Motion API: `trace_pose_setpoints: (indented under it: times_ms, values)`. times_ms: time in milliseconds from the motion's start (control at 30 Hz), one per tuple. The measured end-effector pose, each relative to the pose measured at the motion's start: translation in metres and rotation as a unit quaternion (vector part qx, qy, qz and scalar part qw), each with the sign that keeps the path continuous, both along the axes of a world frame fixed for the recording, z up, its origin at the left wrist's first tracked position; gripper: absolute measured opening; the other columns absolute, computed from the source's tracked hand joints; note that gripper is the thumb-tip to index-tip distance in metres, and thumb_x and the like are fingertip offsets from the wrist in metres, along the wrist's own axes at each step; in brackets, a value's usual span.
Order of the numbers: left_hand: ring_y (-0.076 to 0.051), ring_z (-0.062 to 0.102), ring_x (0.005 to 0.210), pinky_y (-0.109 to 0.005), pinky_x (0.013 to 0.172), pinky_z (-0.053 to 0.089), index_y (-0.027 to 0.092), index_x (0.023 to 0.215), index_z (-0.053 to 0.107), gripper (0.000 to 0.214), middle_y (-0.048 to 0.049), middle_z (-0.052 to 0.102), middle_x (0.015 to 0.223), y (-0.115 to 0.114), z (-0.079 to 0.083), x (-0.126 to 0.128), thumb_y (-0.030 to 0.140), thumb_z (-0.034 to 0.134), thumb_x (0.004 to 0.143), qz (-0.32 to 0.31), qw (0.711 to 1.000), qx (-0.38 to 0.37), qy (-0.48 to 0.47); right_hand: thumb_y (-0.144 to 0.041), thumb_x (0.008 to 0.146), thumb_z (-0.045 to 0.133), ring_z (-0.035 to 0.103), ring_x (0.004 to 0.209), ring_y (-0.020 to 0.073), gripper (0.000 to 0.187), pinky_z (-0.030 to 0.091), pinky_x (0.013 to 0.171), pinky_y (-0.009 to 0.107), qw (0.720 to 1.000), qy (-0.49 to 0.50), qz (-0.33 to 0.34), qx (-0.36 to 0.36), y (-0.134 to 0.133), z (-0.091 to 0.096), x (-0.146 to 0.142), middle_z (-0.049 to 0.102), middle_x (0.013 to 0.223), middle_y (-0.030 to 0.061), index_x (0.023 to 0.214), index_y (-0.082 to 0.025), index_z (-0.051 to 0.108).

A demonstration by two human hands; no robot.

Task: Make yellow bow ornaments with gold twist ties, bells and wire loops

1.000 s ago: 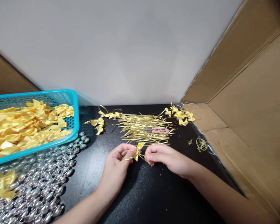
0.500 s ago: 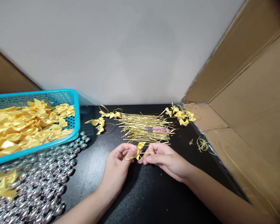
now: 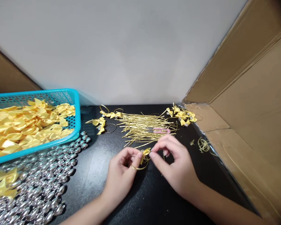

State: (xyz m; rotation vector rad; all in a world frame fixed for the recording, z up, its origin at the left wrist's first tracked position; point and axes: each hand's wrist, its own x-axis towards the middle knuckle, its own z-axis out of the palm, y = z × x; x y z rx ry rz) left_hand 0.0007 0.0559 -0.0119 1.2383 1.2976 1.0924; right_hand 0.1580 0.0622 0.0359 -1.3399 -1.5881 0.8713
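Note:
My left hand (image 3: 121,172) pinches a small yellow satin bow (image 3: 145,153) with a gold wire loop (image 3: 138,167) hanging under it. My right hand (image 3: 175,165) is right beside it, thumb and forefinger pinched on the gold wire at the bow. Both hands hover low over the black tabletop (image 3: 150,200). Just behind them lies a heap of gold twist ties (image 3: 142,128) with a pink clip (image 3: 161,130) in it.
A turquoise basket (image 3: 76,107) full of yellow bows stands at the left, with silver beads (image 3: 37,187) spread in front of it. Finished bows with loops lie at the back centre (image 3: 101,122) and back right (image 3: 181,115). A cardboard wall (image 3: 248,109) closes the right side.
Both hands shifted a little right and nearer. My right hand rose over the bow and re-pinched the wire; the gold wire now curls into a loop below my left fingers.

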Motion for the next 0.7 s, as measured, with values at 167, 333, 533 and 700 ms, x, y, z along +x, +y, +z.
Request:
trace_pose_setpoints:
  times_ms: [167,333,533,700]
  values:
    - [-0.014,0.057,0.057,-0.023,0.053,0.044,0.018,0.076,0.064,0.015,0.0007,0.064,0.064,-0.002,-0.001,0.000,0.031,0.063,0.083,-0.015,0.998,0.043,0.040,-0.021,0.077,0.067,0.050,0.071,0.0158,0.014,0.028,0.070,0.034,0.972,-0.216,0.051,0.073,-0.011,-0.010,-0.007,0.057,0.064,-0.0015,0.063,-0.021,0.066]
    - [-0.014,0.059,0.056,-0.023,0.052,0.045,0.018,0.078,0.065,0.014,0.0006,0.066,0.065,-0.005,-0.004,0.000,0.029,0.062,0.085,-0.030,0.992,0.084,0.090,-0.022,0.080,0.064,0.046,0.065,0.0138,0.023,0.021,0.070,0.036,0.949,-0.295,0.020,0.106,-0.012,-0.017,-0.008,0.058,0.059,-0.0019,0.057,-0.020,0.064]
    - [-0.013,0.056,0.053,-0.023,0.049,0.044,0.019,0.078,0.066,0.013,0.0014,0.066,0.064,-0.006,-0.007,0.001,0.028,0.061,0.086,-0.020,0.986,0.110,0.120,-0.023,0.081,0.065,0.046,0.062,0.0131,0.020,0.020,0.073,0.037,0.940,-0.318,0.003,0.126,-0.012,-0.018,-0.007,0.061,0.058,-0.0023,0.061,-0.021,0.067]
    - [-0.013,0.057,0.053,-0.022,0.049,0.044,0.020,0.077,0.066,0.012,0.0021,0.067,0.063,-0.004,-0.006,0.001,0.028,0.061,0.086,-0.015,0.988,0.108,0.110,-0.022,0.081,0.064,0.048,0.063,0.0133,0.022,0.021,0.075,0.036,0.943,-0.309,-0.012,0.121,-0.012,-0.022,-0.011,0.063,0.059,-0.0023,0.059,-0.021,0.064]
